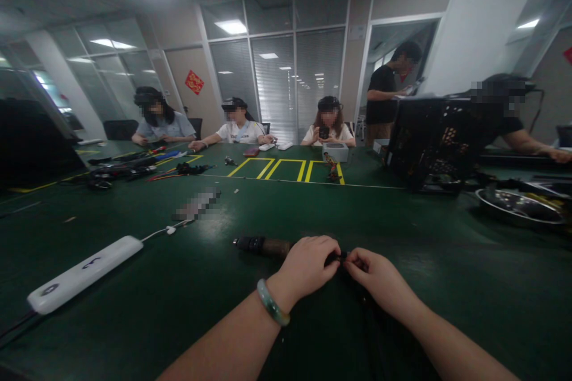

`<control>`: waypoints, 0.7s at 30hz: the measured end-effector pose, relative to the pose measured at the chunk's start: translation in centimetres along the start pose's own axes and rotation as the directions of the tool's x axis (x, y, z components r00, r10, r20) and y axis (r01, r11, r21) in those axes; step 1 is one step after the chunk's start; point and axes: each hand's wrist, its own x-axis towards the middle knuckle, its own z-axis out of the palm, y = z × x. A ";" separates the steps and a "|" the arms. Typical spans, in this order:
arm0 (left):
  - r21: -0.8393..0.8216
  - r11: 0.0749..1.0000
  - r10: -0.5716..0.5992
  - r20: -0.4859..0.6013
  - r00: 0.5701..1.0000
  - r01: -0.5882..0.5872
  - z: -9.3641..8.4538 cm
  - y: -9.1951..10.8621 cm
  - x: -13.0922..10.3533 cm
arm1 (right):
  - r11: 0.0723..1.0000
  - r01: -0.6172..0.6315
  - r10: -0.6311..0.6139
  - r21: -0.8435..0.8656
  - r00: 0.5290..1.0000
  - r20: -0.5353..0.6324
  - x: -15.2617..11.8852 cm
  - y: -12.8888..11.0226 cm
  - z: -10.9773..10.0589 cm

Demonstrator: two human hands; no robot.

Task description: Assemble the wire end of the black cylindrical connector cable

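A dark cylindrical tool (pixel 274 247), black at the front with a small metal tip and brownish along the body, lies crosswise on the green table before me. It looks like an electric screwdriver, though its rear half is covered. My left hand (pixel 308 262), wearing a jade-like bangle (pixel 271 303), curls over that rear part. Just right of it, my right hand (pixel 369 274) pinches a small black piece at the tool's end, partly hidden by the fingers. A dark cable seems to run down toward me below the right hand; it is faint.
At left lies a long white power bank-like bar (pixel 87 274) with a cable. Tangled black cables (pixel 120 169) lie farther back. A black computer case (pixel 429 143) and a metal bowl (pixel 518 205) stand at right. Several people sit across the table (pixel 214 286); another stands behind.
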 end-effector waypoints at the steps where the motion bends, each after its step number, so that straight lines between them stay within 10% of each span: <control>1: 0.002 1.000 0.010 0.001 1.000 -0.010 0.0 0.0 0.0 | 1.000 0.003 -0.003 -0.001 1.000 -0.002 0.0 0.1 0.0; 21: 0.019 1.000 0.023 0.038 0.999 -0.024 -0.2 0.0 0.0 | 1.000 0.003 -0.003 0.003 1.000 0.007 0.0 -0.2 0.0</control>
